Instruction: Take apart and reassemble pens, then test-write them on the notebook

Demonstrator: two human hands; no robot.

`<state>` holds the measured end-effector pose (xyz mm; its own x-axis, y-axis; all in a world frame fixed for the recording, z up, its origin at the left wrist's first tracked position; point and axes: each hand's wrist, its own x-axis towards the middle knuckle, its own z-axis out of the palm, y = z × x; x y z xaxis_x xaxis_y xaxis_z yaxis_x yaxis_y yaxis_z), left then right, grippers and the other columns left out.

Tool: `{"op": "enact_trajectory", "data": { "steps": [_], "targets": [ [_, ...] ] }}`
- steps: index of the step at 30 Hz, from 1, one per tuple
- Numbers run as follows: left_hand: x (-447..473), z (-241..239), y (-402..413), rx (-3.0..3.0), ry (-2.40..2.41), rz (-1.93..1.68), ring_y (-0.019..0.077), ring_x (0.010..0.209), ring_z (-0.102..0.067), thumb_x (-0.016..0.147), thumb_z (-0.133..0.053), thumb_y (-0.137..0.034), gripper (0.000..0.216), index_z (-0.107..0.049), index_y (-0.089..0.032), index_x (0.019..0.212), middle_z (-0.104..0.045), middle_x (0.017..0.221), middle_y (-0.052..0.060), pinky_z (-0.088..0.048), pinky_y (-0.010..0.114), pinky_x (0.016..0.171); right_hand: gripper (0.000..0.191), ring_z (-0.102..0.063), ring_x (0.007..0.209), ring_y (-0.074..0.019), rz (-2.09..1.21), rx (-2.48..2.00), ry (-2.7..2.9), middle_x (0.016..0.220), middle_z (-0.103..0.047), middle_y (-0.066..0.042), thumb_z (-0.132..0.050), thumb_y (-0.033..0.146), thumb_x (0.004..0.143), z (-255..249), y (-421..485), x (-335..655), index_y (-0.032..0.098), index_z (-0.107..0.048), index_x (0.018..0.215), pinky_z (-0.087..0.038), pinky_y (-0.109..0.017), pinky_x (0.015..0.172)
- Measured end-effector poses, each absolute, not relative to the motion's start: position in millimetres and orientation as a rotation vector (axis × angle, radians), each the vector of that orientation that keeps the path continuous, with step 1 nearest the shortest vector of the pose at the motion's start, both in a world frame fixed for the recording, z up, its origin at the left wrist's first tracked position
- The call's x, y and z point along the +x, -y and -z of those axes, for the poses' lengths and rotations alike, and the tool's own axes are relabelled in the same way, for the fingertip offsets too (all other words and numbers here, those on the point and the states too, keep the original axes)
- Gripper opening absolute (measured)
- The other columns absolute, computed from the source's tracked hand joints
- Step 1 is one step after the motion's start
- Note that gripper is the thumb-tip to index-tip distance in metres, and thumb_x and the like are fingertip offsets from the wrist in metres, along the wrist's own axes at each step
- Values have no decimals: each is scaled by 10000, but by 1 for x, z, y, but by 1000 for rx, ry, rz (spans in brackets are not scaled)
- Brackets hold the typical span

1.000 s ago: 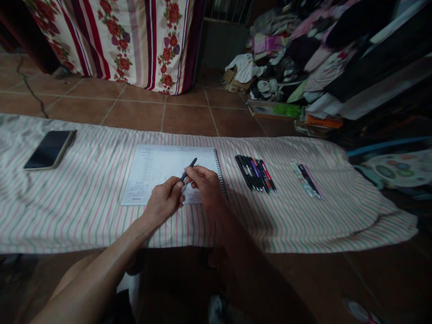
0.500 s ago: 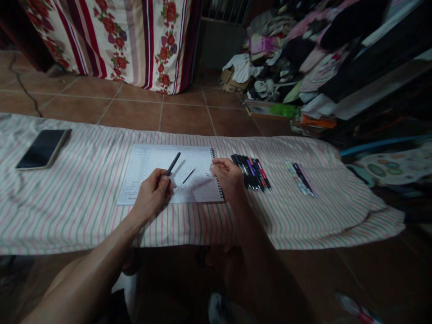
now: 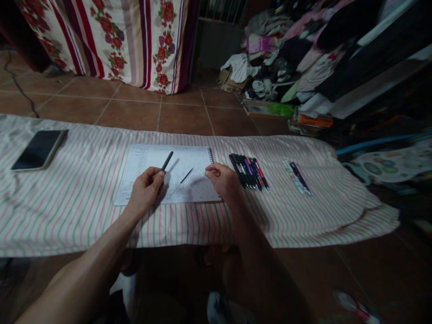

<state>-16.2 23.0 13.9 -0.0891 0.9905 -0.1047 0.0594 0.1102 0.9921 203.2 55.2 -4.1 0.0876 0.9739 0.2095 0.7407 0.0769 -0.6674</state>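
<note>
My left hand (image 3: pixel 147 183) is closed around a black pen barrel (image 3: pixel 167 160), which points up and to the right above the open spiral notebook (image 3: pixel 162 155). On the page lies a thin dark pen refill (image 3: pixel 186 175), between my two hands. My right hand (image 3: pixel 223 180) is over the notebook's coiled edge, thumb and forefinger pinched on a small silvery pen tip (image 3: pixel 204 173). Just right of that hand, several pens (image 3: pixel 251 173) lie side by side, black, purple, orange and red among them.
A striped cloth (image 3: pixel 81 198) covers the low table. A phone (image 3: pixel 39 149) lies at its left end. Farther right are slim packets (image 3: pixel 299 178). Beyond the table stand a floral curtain (image 3: pixel 135 45), a cardboard box (image 3: pixel 230 81) and heaped clothes (image 3: pixel 270 42).
My right hand has moved left and closed on the small pen tip that was lying on the page. My left hand has shifted slightly left with the pen barrel.
</note>
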Motion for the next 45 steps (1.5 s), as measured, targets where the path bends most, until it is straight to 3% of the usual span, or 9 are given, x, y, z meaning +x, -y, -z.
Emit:
{"op": "enact_trajectory", "data": {
  "steps": [5, 22, 38, 45],
  "targets": [
    [-17, -15, -22, 1117, -1379, -1143, 76, 409, -430, 741, -592, -397, 255, -582, -168, 853, -478, 497, -58, -329, 192, 409, 117, -616, 740, -173, -396, -1726, 1777, 811, -662, -56, -583, 182, 749, 7, -54, 200, 200, -688, 797, -464, -295, 746],
    [-24, -2, -24, 1194, -1446, -1113, 96, 462, -509, 766, -565, -381, 218, -571, -180, 851, -555, 561, -33, -417, 209, 458, 114, -574, 684, -154, -352, -1542, 1818, 791, -630, -35, -554, 193, 795, 0, -53, 166, 204, -668, 799, -432, -271, 702],
    [-23, -7, -26, 1172, -1475, -1108, 95, 433, -513, 745, -563, -362, 200, -538, -171, 801, -574, 550, -30, -388, 203, 428, 75, -576, 712, -125, -378, -1600, 2087, 780, -622, -2, -580, 266, 831, 1, -42, 142, 221, -639, 817, -378, -229, 654],
    [-24, -5, -27, 1214, -1495, -1069, 110, 459, -521, 765, -540, -357, 188, -539, -178, 822, -578, 566, -27, -400, 223, 457, 111, -569, 692, -133, -235, -1722, 2127, 765, -641, -8, -577, 311, 832, 0, -39, 136, 210, -609, 798, -336, -240, 611]
  ]
}}
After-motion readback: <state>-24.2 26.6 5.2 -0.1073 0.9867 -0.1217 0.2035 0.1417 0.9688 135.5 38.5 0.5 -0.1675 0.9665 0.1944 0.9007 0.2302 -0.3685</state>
